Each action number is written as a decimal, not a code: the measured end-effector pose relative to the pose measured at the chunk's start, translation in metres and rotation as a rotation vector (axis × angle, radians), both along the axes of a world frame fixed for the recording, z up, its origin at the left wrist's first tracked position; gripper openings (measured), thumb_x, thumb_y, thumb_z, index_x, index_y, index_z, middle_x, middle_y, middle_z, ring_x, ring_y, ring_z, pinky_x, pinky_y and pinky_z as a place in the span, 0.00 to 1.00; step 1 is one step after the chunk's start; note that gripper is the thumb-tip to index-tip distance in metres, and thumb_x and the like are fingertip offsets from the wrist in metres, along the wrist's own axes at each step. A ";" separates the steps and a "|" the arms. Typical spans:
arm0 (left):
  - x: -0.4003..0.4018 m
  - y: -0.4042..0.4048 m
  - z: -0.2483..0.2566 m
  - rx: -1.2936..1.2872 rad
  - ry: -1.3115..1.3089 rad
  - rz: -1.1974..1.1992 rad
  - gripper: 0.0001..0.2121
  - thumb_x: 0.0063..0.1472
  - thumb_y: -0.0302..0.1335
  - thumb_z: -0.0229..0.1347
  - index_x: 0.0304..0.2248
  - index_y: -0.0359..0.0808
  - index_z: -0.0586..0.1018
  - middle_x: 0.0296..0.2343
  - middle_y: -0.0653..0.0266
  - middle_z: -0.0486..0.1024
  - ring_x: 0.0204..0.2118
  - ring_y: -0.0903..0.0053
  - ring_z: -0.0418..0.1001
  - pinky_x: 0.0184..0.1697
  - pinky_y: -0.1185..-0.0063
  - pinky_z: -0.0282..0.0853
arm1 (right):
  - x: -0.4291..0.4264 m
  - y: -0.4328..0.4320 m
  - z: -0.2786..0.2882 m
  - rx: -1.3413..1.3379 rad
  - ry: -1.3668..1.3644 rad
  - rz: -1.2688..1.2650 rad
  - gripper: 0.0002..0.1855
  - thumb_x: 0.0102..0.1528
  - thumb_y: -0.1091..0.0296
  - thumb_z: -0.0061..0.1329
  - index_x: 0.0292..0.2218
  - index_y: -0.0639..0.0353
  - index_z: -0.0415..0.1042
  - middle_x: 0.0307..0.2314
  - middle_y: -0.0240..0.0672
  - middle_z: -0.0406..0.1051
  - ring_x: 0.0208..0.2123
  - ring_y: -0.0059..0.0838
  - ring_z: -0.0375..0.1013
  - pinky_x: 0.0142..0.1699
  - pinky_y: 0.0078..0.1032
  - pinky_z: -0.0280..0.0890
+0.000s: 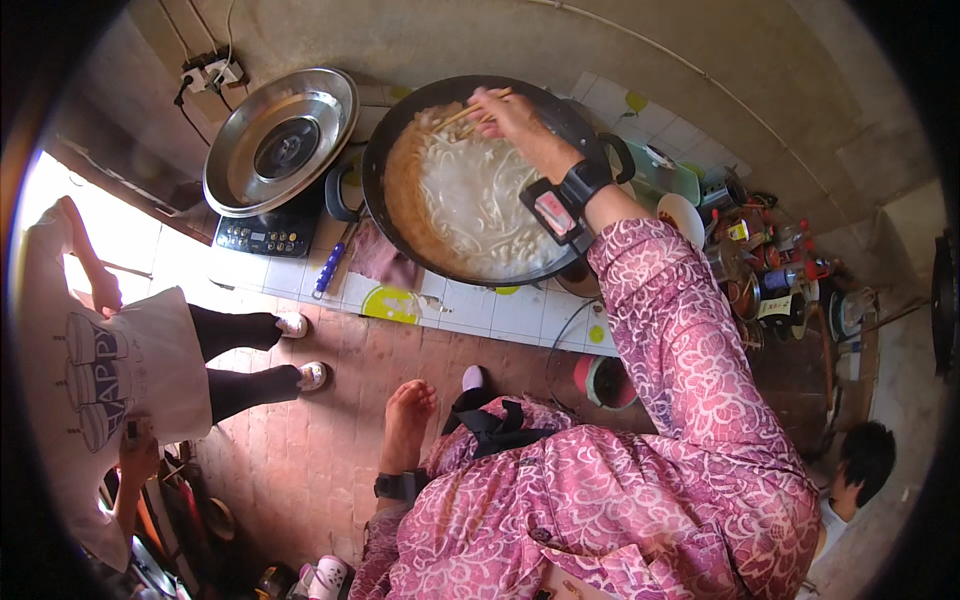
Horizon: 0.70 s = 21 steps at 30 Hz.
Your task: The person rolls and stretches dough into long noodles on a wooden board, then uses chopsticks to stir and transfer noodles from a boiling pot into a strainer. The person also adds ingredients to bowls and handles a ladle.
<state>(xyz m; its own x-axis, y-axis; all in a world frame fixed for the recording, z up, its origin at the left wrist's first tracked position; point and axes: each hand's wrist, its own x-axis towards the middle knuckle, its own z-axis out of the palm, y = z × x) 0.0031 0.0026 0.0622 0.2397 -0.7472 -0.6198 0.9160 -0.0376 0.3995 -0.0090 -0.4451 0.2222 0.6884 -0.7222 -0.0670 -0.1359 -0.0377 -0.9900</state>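
My right hand (510, 120) grips a pair of wooden chopsticks (456, 118) over the far side of a large black wok (577, 127). Their lower ends reach down to white noodles (450, 184) in cloudy, foamy liquid. Brownish foam lines the wok's left side. A black strap with a small device (553, 211) circles my right wrist. Low over the floor, in front of my body, hangs my left hand (410, 412), empty, its fingers loosely curled. It also wears a black wrist strap.
Left of the wok, a wide steel lid (225, 176) rests upturned on an induction cooker (262, 237). A blue-handled utensil (328, 268) and a cloth (382, 253) lie nearby. Bottles and jars (776, 247) crowd the right. One person (135, 375) stands left; another (862, 472) is at lower right.
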 end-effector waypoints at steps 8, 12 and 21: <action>-0.004 -0.001 -0.006 0.009 0.024 -0.026 0.07 0.56 0.27 0.51 0.32 0.34 0.73 0.26 0.61 0.72 0.29 0.73 0.71 0.32 0.82 0.69 | -0.069 0.055 0.049 -0.121 0.236 0.264 0.16 0.55 0.56 0.43 0.31 0.61 0.71 0.25 0.32 0.72 0.23 0.16 0.69 0.29 0.15 0.65; 0.001 -0.002 -0.009 -0.027 0.041 -0.062 0.07 0.56 0.27 0.51 0.33 0.33 0.73 0.26 0.61 0.72 0.28 0.73 0.71 0.31 0.82 0.69 | -0.114 0.086 0.085 -0.330 0.158 0.102 0.13 0.54 0.60 0.44 0.33 0.62 0.71 0.25 0.32 0.73 0.25 0.18 0.71 0.31 0.16 0.67; -0.002 -0.034 -0.048 -0.150 0.068 -0.397 0.10 0.59 0.28 0.41 0.37 0.32 0.69 0.33 0.60 0.69 0.36 0.72 0.66 0.36 0.78 0.64 | -0.152 0.139 0.003 -0.602 0.031 -0.049 0.09 0.53 0.65 0.46 0.35 0.60 0.71 0.25 0.38 0.72 0.27 0.24 0.72 0.35 0.24 0.66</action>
<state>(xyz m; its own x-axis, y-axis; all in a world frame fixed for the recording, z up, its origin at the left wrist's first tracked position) 0.0007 -0.0311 0.0142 -0.1222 -0.8564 -0.5016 0.8665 -0.3385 0.3668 -0.1615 -0.3062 0.2247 0.6574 -0.6706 0.3438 -0.1806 -0.5831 -0.7921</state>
